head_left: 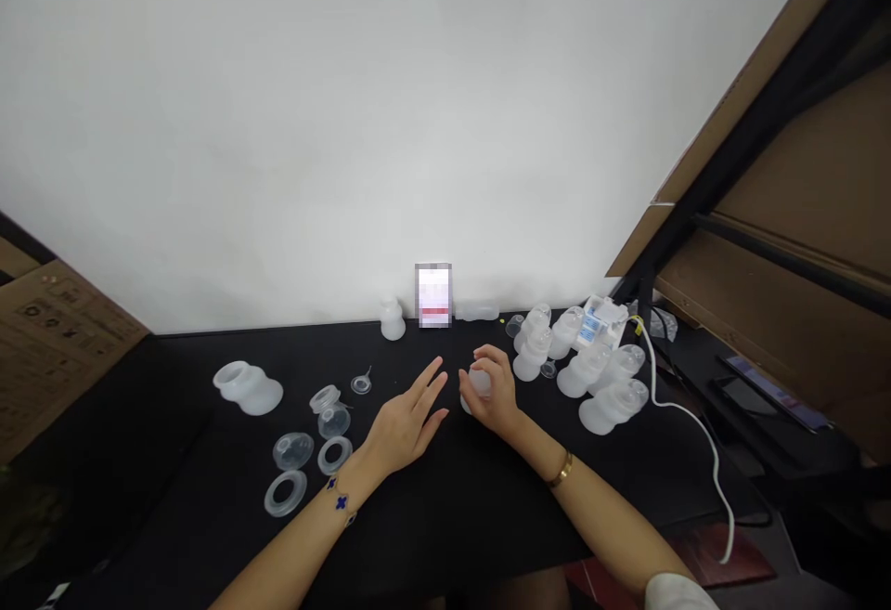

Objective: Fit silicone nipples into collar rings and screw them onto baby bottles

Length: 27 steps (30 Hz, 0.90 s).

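My left hand (404,424) is over the black table, fingers stretched out and apart, holding nothing. My right hand (496,394) has its fingers curled around a small frosted white baby bottle (477,382) standing on the table; much of the bottle is hidden behind the fingers. To the left of my left hand lie two clear ring collars, one of them a ring (285,493), along with a clear domed cap (293,450), other clear parts (334,419) and a small valve-like piece with a tail (361,382). An open white bottle (249,388) lies tilted at far left.
Several capped baby bottles (583,370) stand in a group at right, near a white and blue packet (597,324) and a white cable (686,410). By the wall are another bottle (393,319) and a blurred screen (434,296). A cardboard box (62,341) borders the left.
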Tool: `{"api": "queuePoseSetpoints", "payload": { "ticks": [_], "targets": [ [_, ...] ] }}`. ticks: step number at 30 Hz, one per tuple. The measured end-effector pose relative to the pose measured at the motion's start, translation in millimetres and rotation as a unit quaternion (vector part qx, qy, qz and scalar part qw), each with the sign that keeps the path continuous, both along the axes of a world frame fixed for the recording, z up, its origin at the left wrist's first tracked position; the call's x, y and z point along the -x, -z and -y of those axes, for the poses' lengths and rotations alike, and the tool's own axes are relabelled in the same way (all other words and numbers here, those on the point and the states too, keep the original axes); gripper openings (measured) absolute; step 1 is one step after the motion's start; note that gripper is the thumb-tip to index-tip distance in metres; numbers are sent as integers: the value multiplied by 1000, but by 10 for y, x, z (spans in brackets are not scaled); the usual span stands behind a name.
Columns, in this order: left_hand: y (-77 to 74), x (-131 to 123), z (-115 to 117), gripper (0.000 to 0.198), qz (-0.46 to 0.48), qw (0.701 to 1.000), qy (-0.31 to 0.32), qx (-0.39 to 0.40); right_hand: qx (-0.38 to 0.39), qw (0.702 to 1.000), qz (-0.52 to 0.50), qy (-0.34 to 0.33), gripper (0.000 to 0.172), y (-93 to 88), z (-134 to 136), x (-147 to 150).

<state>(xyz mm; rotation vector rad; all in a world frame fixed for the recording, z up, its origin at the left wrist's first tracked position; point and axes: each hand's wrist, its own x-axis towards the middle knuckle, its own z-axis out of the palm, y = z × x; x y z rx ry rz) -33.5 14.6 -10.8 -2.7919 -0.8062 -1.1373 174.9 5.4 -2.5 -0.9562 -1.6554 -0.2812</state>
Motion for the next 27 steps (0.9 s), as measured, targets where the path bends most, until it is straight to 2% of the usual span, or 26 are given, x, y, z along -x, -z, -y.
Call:
{"api": "queuePoseSetpoints", "payload": {
  "ticks": [7,14,18,22,27],
  "targets": [
    [16,-15,9,67,-5,1000,-5,15,-27,993,76,86,25,72,-164,-185],
    [5,-13,19,65,-8,999,-15,38,11,982,111,153,21,173,-291,-196],
    [8,-25,18,64,-11,998,-16,53,73,977,92,179,21,176,-324,-200],
    [8,-29,19,63,-17,997,-18,72,138,969,51,198,30,165,-356,-223],
    [3,-34,23,61,-28,995,-23,97,158,965,19,207,41,188,-385,-253]
  ]
}}
